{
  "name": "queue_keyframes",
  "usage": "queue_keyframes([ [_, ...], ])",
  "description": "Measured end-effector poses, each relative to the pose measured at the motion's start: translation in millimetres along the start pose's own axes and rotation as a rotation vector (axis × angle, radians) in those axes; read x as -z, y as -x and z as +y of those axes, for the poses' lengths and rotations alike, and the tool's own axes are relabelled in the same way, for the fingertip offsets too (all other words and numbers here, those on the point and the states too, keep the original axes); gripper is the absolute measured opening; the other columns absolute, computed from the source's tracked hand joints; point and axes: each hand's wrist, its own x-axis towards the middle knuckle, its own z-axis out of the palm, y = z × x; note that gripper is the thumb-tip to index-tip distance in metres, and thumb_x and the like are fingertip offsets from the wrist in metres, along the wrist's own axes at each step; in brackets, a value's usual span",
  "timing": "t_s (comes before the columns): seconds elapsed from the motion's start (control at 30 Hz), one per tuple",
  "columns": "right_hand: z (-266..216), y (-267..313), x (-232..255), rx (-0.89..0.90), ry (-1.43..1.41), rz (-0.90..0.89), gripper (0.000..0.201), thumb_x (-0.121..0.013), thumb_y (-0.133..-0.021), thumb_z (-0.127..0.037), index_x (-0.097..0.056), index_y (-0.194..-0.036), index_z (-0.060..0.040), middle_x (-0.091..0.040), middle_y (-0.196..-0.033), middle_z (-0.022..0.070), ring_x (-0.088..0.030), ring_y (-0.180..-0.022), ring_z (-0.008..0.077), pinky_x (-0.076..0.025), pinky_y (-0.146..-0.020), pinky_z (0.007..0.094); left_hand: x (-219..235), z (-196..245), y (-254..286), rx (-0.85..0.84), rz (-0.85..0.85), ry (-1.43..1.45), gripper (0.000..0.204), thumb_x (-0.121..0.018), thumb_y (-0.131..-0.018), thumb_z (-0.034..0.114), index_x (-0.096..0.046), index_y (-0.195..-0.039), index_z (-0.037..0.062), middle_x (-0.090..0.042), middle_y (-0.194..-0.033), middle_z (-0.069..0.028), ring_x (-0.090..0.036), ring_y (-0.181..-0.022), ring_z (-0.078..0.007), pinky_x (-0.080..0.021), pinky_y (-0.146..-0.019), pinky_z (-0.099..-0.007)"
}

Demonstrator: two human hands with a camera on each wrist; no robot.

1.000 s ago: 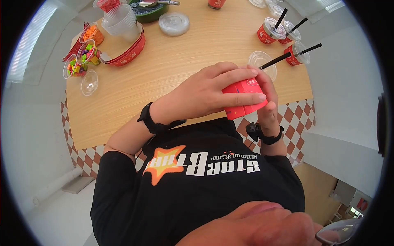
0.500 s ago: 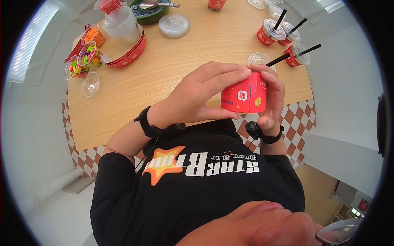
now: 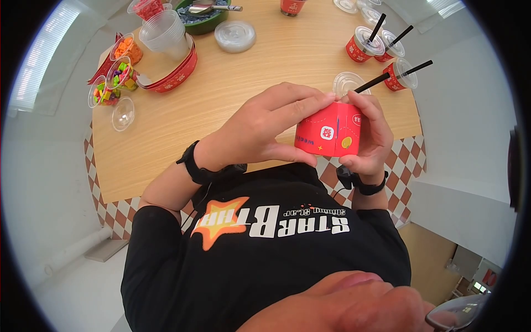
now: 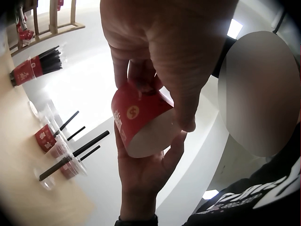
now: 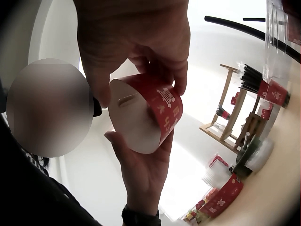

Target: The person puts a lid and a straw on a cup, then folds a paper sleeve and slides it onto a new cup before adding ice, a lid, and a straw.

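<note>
A red paper cup sleeve [image 3: 327, 131] with printed designs is held between both hands, over the near part of the table. My left hand [image 3: 265, 123] grips its left side, thumb along the lower edge and fingers at the upper edge. On the other side my right hand [image 3: 377, 131] curves round it, thumb tip at the lower right corner. Both wrist views show the white inside of the sleeve [image 4: 148, 134]. In the right wrist view a small slot or tab marks that white inner wall [image 5: 127, 100]. A black straw [image 3: 373, 83] lies across a clear lid [image 3: 348, 80] just beyond the right hand.
Red-wrapped cups [image 3: 358, 47] with lids and straws stand at the right. On the left are clear cups of coloured pieces [image 3: 121, 72], a red tray [image 3: 180, 74], stacked clear cups [image 3: 163, 33] and a loose lid [image 3: 123, 114]. Behind are a green bowl [image 3: 213, 25] and stacked lids [image 3: 235, 36].
The sleeve has turned so that its printed side faces up. The left fingers have shifted from across it to its edges, and the right thumb has come onto its lower edge.
</note>
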Motion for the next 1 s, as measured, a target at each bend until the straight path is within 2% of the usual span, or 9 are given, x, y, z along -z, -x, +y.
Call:
queue_keyframes([
  [0.27, -4.2, 1.2, 0.1, -0.048, 0.077, -0.031, 0.082, -0.09, -0.065, -0.025, -0.052, -0.132, 0.0036, -0.052, -0.118, 0.0117, -0.055, -0.112, 0.021, -0.045, -0.098, 0.0323, -2.2, 2.3, -1.4, 0.028, -0.026, 0.019, 0.085, -0.087, -0.065, 0.035, -0.055, -0.137, 0.0041, -0.059, -0.128, -0.0139, -0.06, -0.113, -0.0301, -0.051, -0.094, -0.0395],
  [0.47, 3.4, 3.2, 3.2, -0.089, 0.091, -0.005, 0.079, -0.087, -0.072, -0.034, -0.051, -0.131, 0.0036, -0.051, -0.125, 0.0142, -0.053, -0.117, 0.0237, -0.044, -0.099, 0.0349, -14.8, -4.2, -0.3, 0.08, -0.021, -0.014, 0.064, -0.075, -0.084, 0.037, -0.057, -0.136, 0.0029, -0.06, -0.125, -0.0164, -0.06, -0.114, -0.031, -0.049, -0.097, -0.0385],
  [0.53, 20.9, 7.5, 9.9, 0.065, 0.38, 0.298, 0.076, -0.085, -0.074, -0.037, -0.051, -0.13, 0.0025, -0.051, -0.127, 0.0168, -0.05, -0.123, 0.0283, -0.041, -0.103, 0.0392, -21.2, -19.0, 3.6, 0.291, 0.068, 0.094, 0.049, -0.059, -0.098, 0.036, -0.059, -0.132, 0.0007, -0.064, -0.117, -0.0166, -0.063, -0.106, -0.0272, -0.05, -0.093, -0.0359],
  [0.57, 24.9, 9.3, 15.7, 0.066, 0.38, 0.297, 0.076, -0.085, -0.074, -0.037, -0.051, -0.13, 0.0025, -0.051, -0.127, 0.0168, -0.05, -0.123, 0.0283, -0.041, -0.103, 0.0392, -23.0, -25.4, 4.6, 0.29, 0.069, 0.093, 0.049, -0.059, -0.098, 0.036, -0.059, -0.132, 0.0007, -0.064, -0.117, -0.0166, -0.063, -0.106, -0.0272, -0.05, -0.093, -0.0359],
  [0.63, 29.7, 12.2, 26.2, -0.066, 0.8, 0.373, 0.074, -0.085, -0.074, -0.035, -0.051, -0.13, -0.0003, -0.049, -0.13, 0.0191, -0.046, -0.127, 0.0322, -0.036, -0.107, 0.0418, -26.7, -39.9, 6.2, 0.681, 0.086, 0.361, 0.048, -0.045, -0.104, 0.037, -0.06, -0.128, -0.0014, -0.068, -0.109, -0.0143, -0.065, -0.094, -0.0225, -0.051, -0.085, -0.035],
  [0.77, 42.0, 23.1, 25.5, -0.291, 0.86, 0.31, 0.073, -0.087, -0.071, -0.028, -0.049, -0.127, -0.0035, -0.044, -0.137, 0.0213, -0.043, -0.13, 0.0366, -0.036, -0.107, 0.0445, -45.0, -83.2, 11.5, 0.853, 0.034, 0.332, 0.051, -0.04, -0.106, 0.04, -0.061, -0.123, -0.0038, -0.068, -0.107, -0.0118, -0.063, -0.084, -0.0192, -0.051, -0.078, -0.0344],
  [0.87, 46.9, 22.5, 21.2, -0.314, 0.888, 0.291, 0.067, -0.087, -0.071, -0.023, -0.049, -0.122, -0.0034, -0.044, -0.137, 0.0221, -0.041, -0.132, 0.0379, -0.036, -0.107, 0.0459, -59.2, -100.9, 10.9, 0.901, -0.077, 0.201, 0.051, -0.039, -0.106, 0.039, -0.061, -0.119, -0.0057, -0.067, -0.106, -0.0137, -0.062, -0.084, -0.0207, -0.05, -0.078, -0.0345],
  [0.93, 55.3, 24.6, 23.9, -0.354, 0.848, 0.288, 0.063, -0.086, -0.072, -0.021, -0.049, -0.12, -0.0034, -0.044, -0.136, 0.0224, -0.041, -0.132, 0.0382, -0.036, -0.107, 0.0463, -70.7, -106.9, 9.9, 0.89, -0.095, 0.107, 0.052, -0.036, -0.105, 0.038, -0.066, -0.107, -0.0045, -0.066, -0.085, -0.0226, -0.063, -0.078, -0.035, -0.049, -0.076, -0.041],
  [1.0, 58.7, 23.9, 27.1, -0.392, 0.805, 0.282, 0.06, -0.086, -0.073, -0.019, -0.05, -0.118, -0.0034, -0.044, -0.136, 0.0227, -0.041, -0.132, 0.0385, -0.035, -0.108, 0.0467, -80.7, -113.8, 12.2, 0.794, -0.041, 0.153, 0.052, -0.036, -0.105, 0.038, -0.065, -0.108, -0.0041, -0.067, -0.088, -0.0225, -0.063, -0.08, -0.0356, -0.049, -0.077, -0.0414],
])
